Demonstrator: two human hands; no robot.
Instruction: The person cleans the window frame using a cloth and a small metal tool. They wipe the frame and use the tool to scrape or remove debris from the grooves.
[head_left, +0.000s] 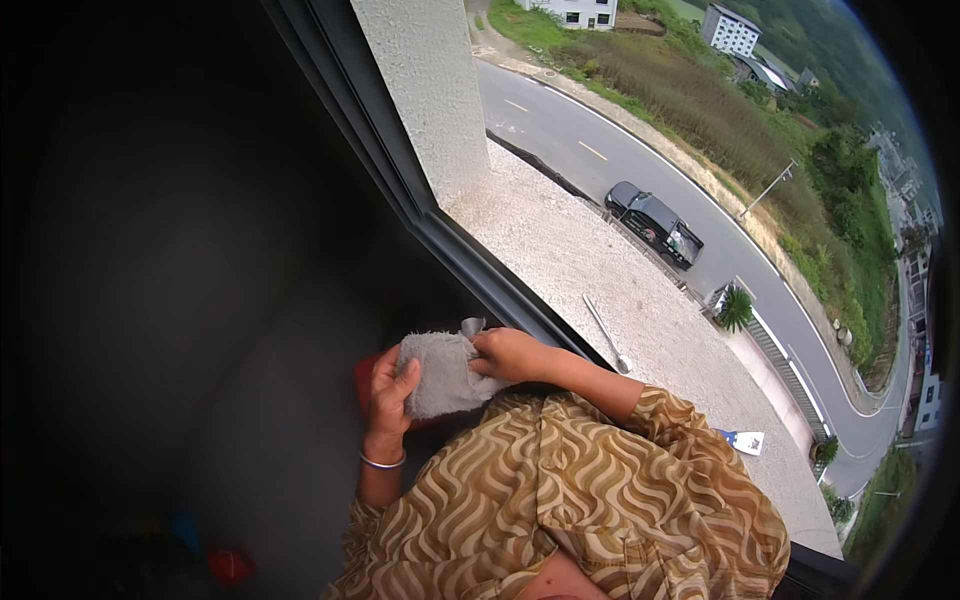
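Note:
A folded grey terry cloth (446, 375) is held in front of my body by both hands. My left hand (391, 390) grips its left edge, thumb on top. The fingers of my right hand (514, 355) pinch the cloth's right side, partly hidden in its folds. A small grey piece (472, 326) sticks up at the top of the cloth; I cannot tell whether it is cloth or something else. Below the cloth, a red object (364, 379) shows in part, its shape mostly hidden.
A dark window frame (480, 277) runs beside my right arm. On the rough outer ledge (555, 247) lie a metal ratchet wrench (606, 330) and a blue-handled putty knife (748, 442). Far below are a road and a black pickup truck (654, 223). Dim red (229, 566) and blue (185, 531) objects sit lower left.

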